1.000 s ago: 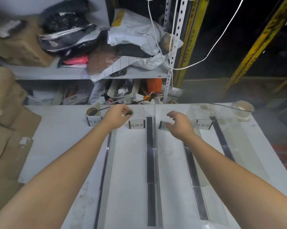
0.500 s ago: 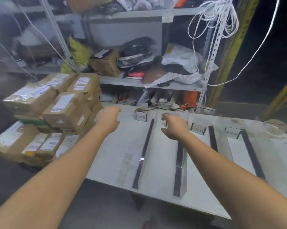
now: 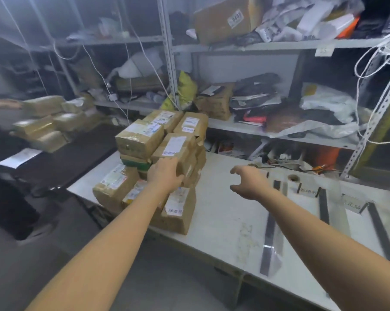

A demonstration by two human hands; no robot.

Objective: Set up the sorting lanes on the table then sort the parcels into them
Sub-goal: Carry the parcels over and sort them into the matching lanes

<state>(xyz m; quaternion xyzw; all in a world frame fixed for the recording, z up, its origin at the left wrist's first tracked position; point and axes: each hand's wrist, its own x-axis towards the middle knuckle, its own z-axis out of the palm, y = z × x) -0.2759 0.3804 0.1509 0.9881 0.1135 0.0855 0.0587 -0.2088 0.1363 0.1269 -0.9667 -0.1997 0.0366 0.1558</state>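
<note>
Left hand (image 3: 165, 176) rests against stacked brown cardboard parcels (image 3: 144, 140) at ten o'clock (its grip cannot be told); right hand (image 3: 245, 184), fingers (image 3: 235, 170) spread and empty, apparently poised to steady the pick.

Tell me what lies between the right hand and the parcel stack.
Only bare table lies between the right hand and the stack, as the head view shows.

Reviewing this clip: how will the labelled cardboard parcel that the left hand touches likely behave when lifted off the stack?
The parcel at the left hand is a taped cardboard box, so probably stiff. Glossy tape may make it slippery. It sits close against neighbouring parcels, so lifting it might shift them.
</note>
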